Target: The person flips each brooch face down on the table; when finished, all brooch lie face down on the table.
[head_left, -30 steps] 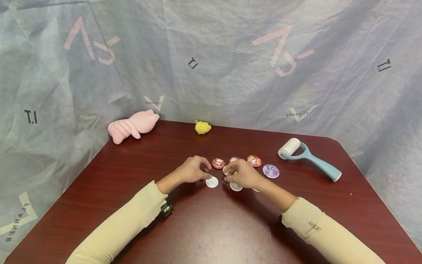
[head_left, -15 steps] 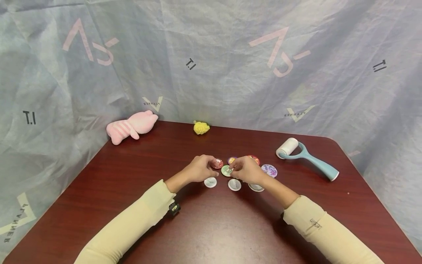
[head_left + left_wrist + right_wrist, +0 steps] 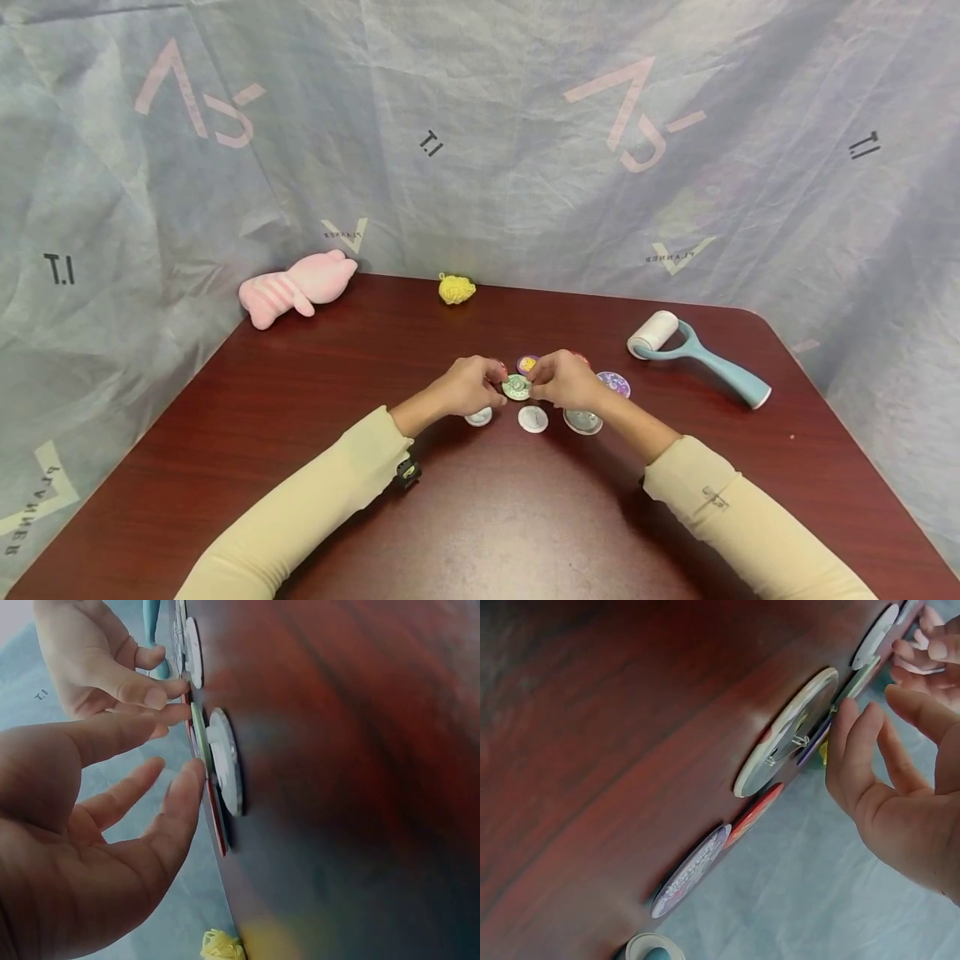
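A green round pin badge (image 3: 516, 387) lies face up between my two hands. My left hand (image 3: 465, 387) reaches its left edge; in the left wrist view a fingertip touches or nearly touches the badge, with thumb and fingers apart. At the opposite edge is my right hand (image 3: 567, 385), fingers bent loosely and thumb apart. Nearer me lie face-down badges: a white-backed badge (image 3: 477, 417) partly under the left hand, a middle badge (image 3: 533, 419), and a larger badge (image 3: 791, 735) whose pin shows in the right wrist view.
Behind lie a purple-rimmed badge (image 3: 527, 364) and red badges, partly hidden by the hands. A purple patterned badge (image 3: 617, 383) is right of them. Farther right rests a blue-handled lint roller (image 3: 701, 354). A pink plush toy (image 3: 300, 289) and yellow yarn ball (image 3: 456, 289) sit at the back.
My left hand has moved right from the white-backed badge to the green badge, now covering most of the left red one. My right hand has shifted slightly right, exposing the green badge.
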A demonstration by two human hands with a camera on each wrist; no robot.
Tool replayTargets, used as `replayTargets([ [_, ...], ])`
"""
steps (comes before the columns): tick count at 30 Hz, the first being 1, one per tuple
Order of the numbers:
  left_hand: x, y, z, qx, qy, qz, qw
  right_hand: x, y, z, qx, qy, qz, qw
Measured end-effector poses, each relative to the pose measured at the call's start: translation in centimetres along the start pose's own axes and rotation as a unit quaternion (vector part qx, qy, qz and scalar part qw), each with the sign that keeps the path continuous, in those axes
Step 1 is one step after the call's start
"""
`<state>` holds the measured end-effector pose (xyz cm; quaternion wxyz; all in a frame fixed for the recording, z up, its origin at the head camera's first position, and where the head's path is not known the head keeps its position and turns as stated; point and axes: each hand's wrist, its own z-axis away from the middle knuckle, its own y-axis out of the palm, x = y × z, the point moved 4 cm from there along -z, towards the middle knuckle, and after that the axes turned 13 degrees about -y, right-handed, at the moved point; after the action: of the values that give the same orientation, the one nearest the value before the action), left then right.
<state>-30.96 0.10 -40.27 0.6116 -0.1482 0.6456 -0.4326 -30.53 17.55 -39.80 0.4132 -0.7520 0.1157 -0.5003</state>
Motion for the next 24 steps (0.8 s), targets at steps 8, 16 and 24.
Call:
replayTargets([
  [8,-0.14,0.46,-0.14,0.002,-0.006,-0.04,0.9992,-0.29,0.1,-0.05,0.008,0.01,0.005,0.9999],
  [16,-0.34,0.68,-0.38,0.012,-0.017,-0.052,0.9984,-0.73,0.23,-0.28,0.016,0.018,-0.002,0.9997],
  [24,-0.62,0.72,-0.51,0.008,-0.021,-0.053,0.9983,-0.8,0.27,-0.4,0.015,0.023,-0.012,0.9995],
])
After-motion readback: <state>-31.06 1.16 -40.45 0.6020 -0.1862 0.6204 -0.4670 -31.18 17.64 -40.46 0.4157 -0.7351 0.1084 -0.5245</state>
